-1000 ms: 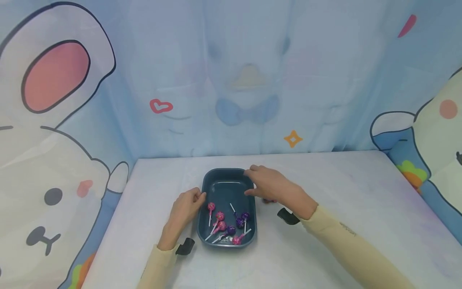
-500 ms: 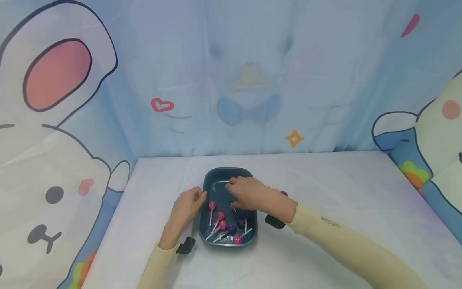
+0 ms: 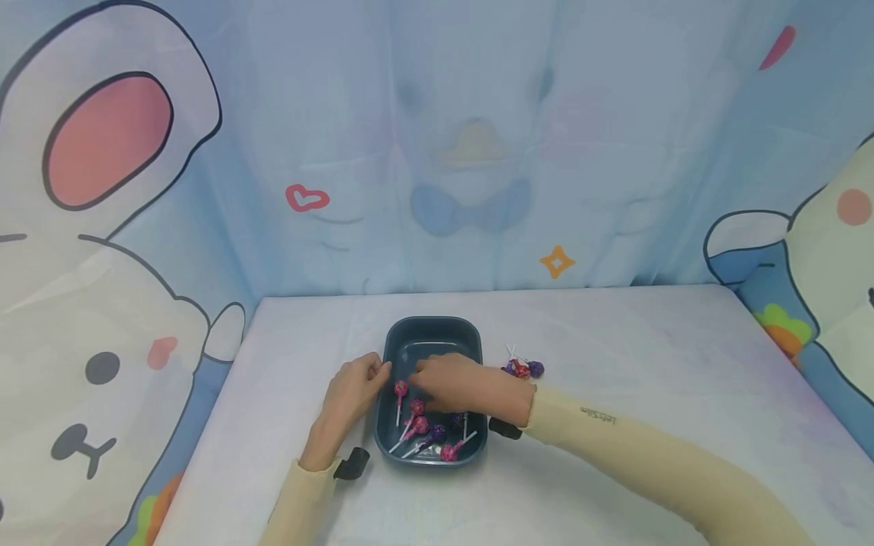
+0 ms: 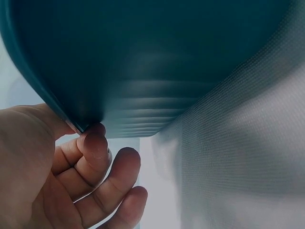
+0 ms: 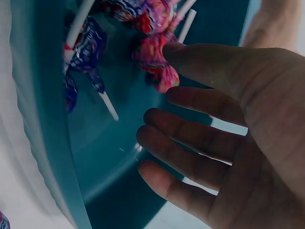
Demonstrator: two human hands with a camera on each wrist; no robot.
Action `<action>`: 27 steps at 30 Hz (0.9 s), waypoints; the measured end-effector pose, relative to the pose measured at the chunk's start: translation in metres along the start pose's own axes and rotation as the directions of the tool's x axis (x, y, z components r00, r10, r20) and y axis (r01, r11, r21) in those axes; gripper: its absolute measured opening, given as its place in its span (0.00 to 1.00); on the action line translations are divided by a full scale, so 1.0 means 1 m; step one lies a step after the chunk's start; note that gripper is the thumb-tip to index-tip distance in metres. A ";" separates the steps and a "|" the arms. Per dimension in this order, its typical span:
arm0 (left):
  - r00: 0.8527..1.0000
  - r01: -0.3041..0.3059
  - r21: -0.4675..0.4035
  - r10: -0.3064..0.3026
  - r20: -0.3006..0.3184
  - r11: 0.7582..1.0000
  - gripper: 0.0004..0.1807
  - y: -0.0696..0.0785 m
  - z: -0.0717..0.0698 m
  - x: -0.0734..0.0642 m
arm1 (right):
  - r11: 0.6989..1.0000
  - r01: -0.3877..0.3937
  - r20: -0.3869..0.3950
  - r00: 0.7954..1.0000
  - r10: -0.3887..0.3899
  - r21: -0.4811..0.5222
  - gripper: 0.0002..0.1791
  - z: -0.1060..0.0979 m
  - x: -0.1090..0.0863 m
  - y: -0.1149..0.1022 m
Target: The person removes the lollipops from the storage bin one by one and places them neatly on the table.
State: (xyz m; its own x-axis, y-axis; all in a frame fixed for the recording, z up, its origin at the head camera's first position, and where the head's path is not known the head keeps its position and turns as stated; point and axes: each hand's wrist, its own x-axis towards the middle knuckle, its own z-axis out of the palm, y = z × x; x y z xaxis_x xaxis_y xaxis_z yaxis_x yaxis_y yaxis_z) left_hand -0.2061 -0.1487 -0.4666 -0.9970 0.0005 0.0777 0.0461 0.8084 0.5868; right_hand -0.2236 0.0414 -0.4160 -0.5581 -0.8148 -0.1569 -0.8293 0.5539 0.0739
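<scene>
A white, cloth-covered desk [image 3: 669, 356] is filling the lower part of the head view, its far edge running along the foot of a pale-blue printed fabric backdrop [image 3: 471, 83]. On the fabric, a large white cartoon rabbit [image 3: 116, 318] is showing toward nine o'clock, and part of a cream cartoon animal [image 3: 833, 265] is showing toward three. A deep, dark blue-green, round-cornered tray [image 3: 433, 334] is standing on the desk; directions are being taken from its middle, twelve o'clock being the far end. The left hand [image 3: 351, 390], emerging from a pale-yellow sleeve [image 3: 300, 500], is pinching the tray's rim at ten o'clock between thumb and forefinger. The right hand [image 3: 454, 381] is hanging over the tray from three o'clock, its fingers loosely extended and standing apart from the thumb. Round-headed pink-wrapped lollipops [image 3: 400, 389] and purple-wrapped lollipops [image 3: 438, 434], all with white sticks, are lying on the tray floor from nine o'clock through six to four. One pink lollipop is lying near the right fingers, at about eight o'clock from their tips. In the right wrist view, the thumb tip is overlapping pink wrappers; whether it is touching them cannot be told. A small red-and-purple lollipop cluster [image 3: 520, 368] is resting on the desk, outside the tray at three o'clock.
</scene>
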 end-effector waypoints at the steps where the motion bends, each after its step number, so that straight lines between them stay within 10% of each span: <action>1: 1.000 0.000 0.000 0.000 -0.001 1.000 0.15 0.000 0.000 0.000 | 1.000 0.006 0.002 1.000 -0.006 -0.008 0.23 0.002 0.002 -0.001; 27: 1.000 -0.001 -0.003 0.001 -0.003 1.000 0.16 -0.001 0.000 0.001 | 0.995 0.059 0.042 0.998 -0.055 -0.084 0.13 0.013 0.012 -0.010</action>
State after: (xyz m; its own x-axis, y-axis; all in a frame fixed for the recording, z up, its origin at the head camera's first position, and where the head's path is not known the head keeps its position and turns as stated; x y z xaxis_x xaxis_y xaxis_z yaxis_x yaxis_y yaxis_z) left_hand -0.2071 -0.1490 -0.4673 -0.9968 -0.0007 0.0803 0.0469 0.8065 0.5894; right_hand -0.2221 0.0281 -0.4310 -0.5097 -0.8362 -0.2024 -0.8600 0.4887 0.1469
